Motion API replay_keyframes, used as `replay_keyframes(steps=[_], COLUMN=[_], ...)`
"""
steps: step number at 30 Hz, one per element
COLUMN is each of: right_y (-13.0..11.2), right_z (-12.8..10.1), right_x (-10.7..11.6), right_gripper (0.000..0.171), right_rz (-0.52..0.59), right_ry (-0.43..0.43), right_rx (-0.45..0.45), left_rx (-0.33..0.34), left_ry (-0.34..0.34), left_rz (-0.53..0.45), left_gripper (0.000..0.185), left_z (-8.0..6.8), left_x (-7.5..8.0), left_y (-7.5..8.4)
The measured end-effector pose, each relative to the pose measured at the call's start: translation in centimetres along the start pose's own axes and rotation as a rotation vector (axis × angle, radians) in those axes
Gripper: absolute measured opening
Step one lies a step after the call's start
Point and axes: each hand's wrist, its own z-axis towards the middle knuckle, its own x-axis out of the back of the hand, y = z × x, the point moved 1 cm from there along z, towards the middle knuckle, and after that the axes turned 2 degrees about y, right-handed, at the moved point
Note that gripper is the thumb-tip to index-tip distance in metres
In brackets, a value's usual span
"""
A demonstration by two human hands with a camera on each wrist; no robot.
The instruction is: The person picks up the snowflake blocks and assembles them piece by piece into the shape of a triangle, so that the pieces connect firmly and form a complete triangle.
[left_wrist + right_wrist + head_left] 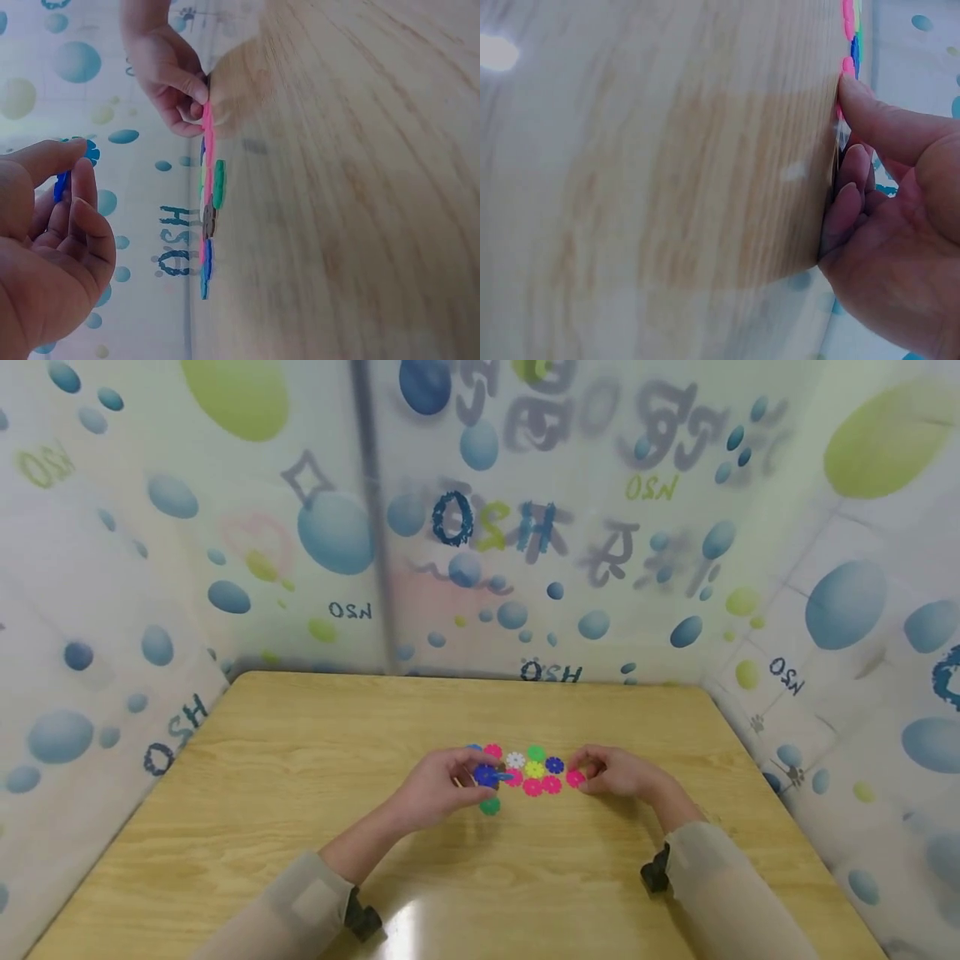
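On wooden table (262, 793), walled by bubble-print sheets (135, 568), hands pinch blue disc (486, 775), pink disc (575, 778).

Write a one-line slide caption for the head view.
Left hand pinches a blue disc while right hand touches a pink disc beside colourful discs on a wooden table.

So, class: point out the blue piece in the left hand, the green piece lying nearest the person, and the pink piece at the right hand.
blue piece (486, 775), head view, its centre.
green piece (490, 807), head view, its centre.
pink piece (574, 778), head view, its visible left part.
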Motion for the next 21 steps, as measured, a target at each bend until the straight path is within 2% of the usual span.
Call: replay_keyframes(steps=[8,11,18,21], right_y=[0.1,0.0,0.2,0.0], right_z=[-0.1,-0.2,-1.0,-1.7], right_x=[-0.3,-0.6,-0.9,-0.9], right_gripper=[0.027,0.027,0.023,0.022], right_rz=[0.021,0.056,0.105,0.156], right_ry=[0.014,0.021,0.098,0.090], right_rx=[0.029,0.048,0.061,0.071], left_rx=[-0.006,0.001,0.015,0.016], left_ry=[0.003,0.008,0.006,0.007], left_rz=[0.004,-0.001,-0.005,-0.009], left_gripper=[0.035,0.036,0.037,0.036], left_z=[0.1,0.0,0.1,0.1], left_x=[-0.3,-0.2,-0.2,-0.3], left_y=[-0.3,-0.3,-0.1,-0.2])
